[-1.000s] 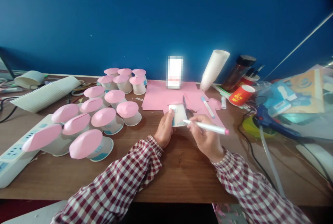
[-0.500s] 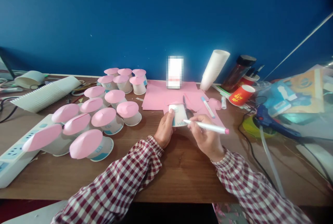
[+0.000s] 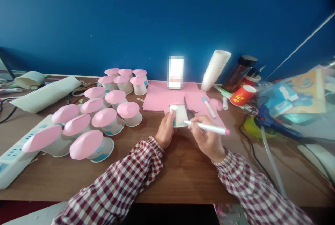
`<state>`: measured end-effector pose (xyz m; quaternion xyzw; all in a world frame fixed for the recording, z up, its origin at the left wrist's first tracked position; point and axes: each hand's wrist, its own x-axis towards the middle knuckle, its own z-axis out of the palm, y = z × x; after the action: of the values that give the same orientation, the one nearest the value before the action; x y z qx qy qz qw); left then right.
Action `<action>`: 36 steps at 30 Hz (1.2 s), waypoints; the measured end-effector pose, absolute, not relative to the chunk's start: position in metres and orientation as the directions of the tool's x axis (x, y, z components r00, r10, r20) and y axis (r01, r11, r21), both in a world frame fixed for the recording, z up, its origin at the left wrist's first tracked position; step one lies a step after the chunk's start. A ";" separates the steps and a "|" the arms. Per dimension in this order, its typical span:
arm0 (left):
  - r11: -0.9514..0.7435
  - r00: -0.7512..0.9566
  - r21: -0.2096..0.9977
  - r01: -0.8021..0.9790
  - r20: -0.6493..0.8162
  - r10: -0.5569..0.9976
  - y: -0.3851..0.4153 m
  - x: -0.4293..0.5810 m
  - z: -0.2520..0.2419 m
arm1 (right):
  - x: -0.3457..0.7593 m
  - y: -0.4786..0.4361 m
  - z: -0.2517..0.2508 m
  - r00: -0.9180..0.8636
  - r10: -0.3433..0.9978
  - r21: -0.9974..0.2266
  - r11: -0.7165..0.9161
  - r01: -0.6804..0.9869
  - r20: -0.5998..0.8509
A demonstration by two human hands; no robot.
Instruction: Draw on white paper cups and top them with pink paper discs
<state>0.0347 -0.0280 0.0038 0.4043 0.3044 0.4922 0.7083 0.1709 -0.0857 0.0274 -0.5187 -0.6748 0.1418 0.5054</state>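
Observation:
My left hand (image 3: 165, 130) is closed around the left side of a white paper cup (image 3: 180, 114) with blue print, its thumb lying along the wall. A pink paper piece (image 3: 176, 103) shows at the cup's far end. In my right hand (image 3: 205, 136) is a white marker pen (image 3: 209, 127) with a pink end, its tip at the right edge of the cup near the rim. Scissors (image 3: 185, 101), partly hidden by the cup, lie just beyond it. Another marker (image 3: 208, 107) and a white pen cap (image 3: 224, 103) rest to the right.
Several paper cups with pink paper tops (image 3: 104, 117) stand at the left beside a power strip (image 3: 18, 151). Pink sheets (image 3: 157, 96) lie ahead under a blurred white object (image 3: 176, 72). Stacked cups (image 3: 215, 69), a red cup (image 3: 243, 96) and a blue glue gun (image 3: 277, 124) are at the right.
The marker's tip has shifted slightly left along the cup near its rim, and its pink end has moved a little left. My left hand stays in place.

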 end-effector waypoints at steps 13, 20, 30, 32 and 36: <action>0.260 0.334 0.826 -0.500 -0.093 0.938 -0.027 0.035 0.007 | 0.169 -0.083 0.031 0.231 0.833 -0.830 0.392 0.397 0.503; 0.330 0.358 0.780 -0.532 -0.146 0.922 -0.026 0.035 0.008 | 0.171 -0.077 0.033 0.277 0.874 -0.912 0.348 0.219 0.400; 0.313 0.370 0.783 -0.537 -0.115 0.922 -0.028 0.034 0.012 | 0.167 -0.082 0.027 0.176 0.869 -0.856 0.385 0.345 0.462; 0.317 0.361 0.764 -0.562 -0.118 0.925 -0.028 0.035 0.012 | 0.167 -0.083 0.027 0.173 0.860 -0.841 0.394 0.371 0.480; 0.338 0.350 0.736 -0.586 -0.146 0.925 -0.028 0.035 0.013 | 0.168 -0.083 0.027 0.201 0.855 -0.841 0.379 0.386 0.478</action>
<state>0.0346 -0.0277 0.0125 0.2964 0.2861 0.4932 0.7662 0.1678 -0.0830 0.0268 -0.5187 -0.5983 0.2033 0.5759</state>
